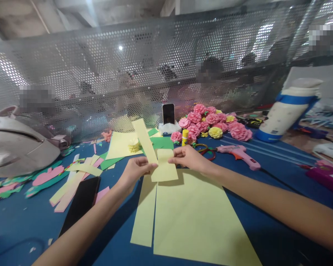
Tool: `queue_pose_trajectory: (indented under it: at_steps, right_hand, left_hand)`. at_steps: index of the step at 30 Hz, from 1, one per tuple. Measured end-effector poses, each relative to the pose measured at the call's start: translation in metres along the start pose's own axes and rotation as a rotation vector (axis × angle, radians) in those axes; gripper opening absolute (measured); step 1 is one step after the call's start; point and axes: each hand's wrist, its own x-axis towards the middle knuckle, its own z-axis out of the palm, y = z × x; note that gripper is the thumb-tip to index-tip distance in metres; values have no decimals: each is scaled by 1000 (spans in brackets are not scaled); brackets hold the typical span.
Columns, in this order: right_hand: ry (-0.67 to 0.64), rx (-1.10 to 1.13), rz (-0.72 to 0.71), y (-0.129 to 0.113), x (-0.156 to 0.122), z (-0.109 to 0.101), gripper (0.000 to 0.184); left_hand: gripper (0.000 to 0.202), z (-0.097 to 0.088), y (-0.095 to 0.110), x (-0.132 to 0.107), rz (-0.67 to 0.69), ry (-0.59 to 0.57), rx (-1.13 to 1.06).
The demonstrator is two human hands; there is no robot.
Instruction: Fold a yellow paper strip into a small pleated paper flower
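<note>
Both hands hold a pale yellow paper strip [164, 170] that is folded or bent partway, with its long end slanting up to the left. My left hand [138, 170] pinches it at the left, thumb on top. At the right edge, my right hand [189, 158] pinches the upper part between thumb and fingers. Below them a large pale yellow paper sheet [197, 218] lies flat on the table. Along its left side is a separate yellow strip [144, 218], a narrow gap between them.
Pink and yellow paper flowers [211, 120], a glue stick [185, 137] and a pink glue gun [240, 153] lie beyond my right hand. A black phone [81, 201] and paper strips [74, 181] are at left. A bottle [288, 111] stands right, a bag [19, 144] left.
</note>
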Motion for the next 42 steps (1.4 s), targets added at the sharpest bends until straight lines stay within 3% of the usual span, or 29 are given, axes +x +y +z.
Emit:
queue_pose_trajectory:
  at_steps: [13,19,30,35,37,40,42]
  right_hand:
    - [-17,-32,-14,10,4,-2,34]
    - [-1,-42,-19,3,2,-3,37]
    - [84,-82,-31,8,7,-12,41]
    - [61,-91,-49,6,7,-14,42]
    - [33,-91,-59,3,5,-12,41]
    - [-18,-99,-83,-4,2,-9,40]
    - [-49,-115,-103,-9,-1,-9,39]
  left_hand:
    - [33,-1,-1,1,39,42,2]
    - [30,-1,-4,2,18,-13,28]
    - [30,-9,0,5,126,123,72]
    - [28,-16,2,11,169,120,112]
    - [38,-18,3,14,192,113,120]
    - [79,-27,14,18,222,114,127]
    - [87,-42,29,17,297,140,173]
